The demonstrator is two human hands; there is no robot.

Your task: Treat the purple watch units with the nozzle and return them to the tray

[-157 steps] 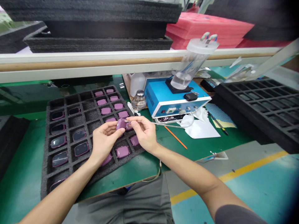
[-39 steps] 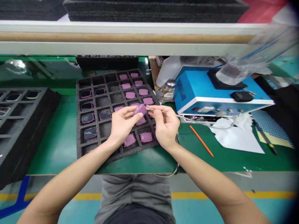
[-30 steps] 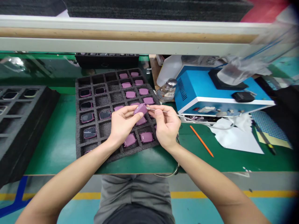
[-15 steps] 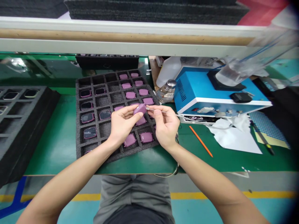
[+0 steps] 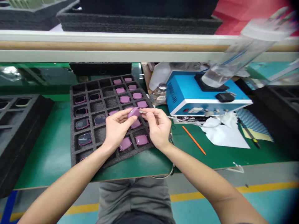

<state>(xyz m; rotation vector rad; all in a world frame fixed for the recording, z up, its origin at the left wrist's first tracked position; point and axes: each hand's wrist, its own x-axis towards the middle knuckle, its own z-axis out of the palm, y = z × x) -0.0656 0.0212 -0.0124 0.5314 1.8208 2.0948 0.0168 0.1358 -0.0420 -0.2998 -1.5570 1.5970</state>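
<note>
In the head view, my left hand [image 5: 116,128] grips a purple watch case [image 5: 134,112] between thumb and fingers, above a black foam tray [image 5: 95,106]. My right hand [image 5: 159,128] pinches the end of a thin grey cable [image 5: 187,120], and its metal tip points at the case's right edge. Whether tip and case touch, I cannot tell. Below both hands, the tray's cells hold several more purple watch cases [image 5: 141,140]; those on the left side show dark faces [image 5: 85,139]. Part of the tray is hidden by my hands.
A blue control box [image 5: 210,101] stands right of the tray, with a clear cylinder [image 5: 217,76] on top. Beside it is a glass jar [image 5: 158,95]. An orange stick [image 5: 194,140] and white paper [image 5: 227,135] lie rightward. Another foam tray [image 5: 30,124] is at left. A shelf edge [image 5: 116,56] crosses above.
The whole view has shifted, so the bench and tray appear further left and slightly lower. Both hands keep the same hold on the watch case and cable.
</note>
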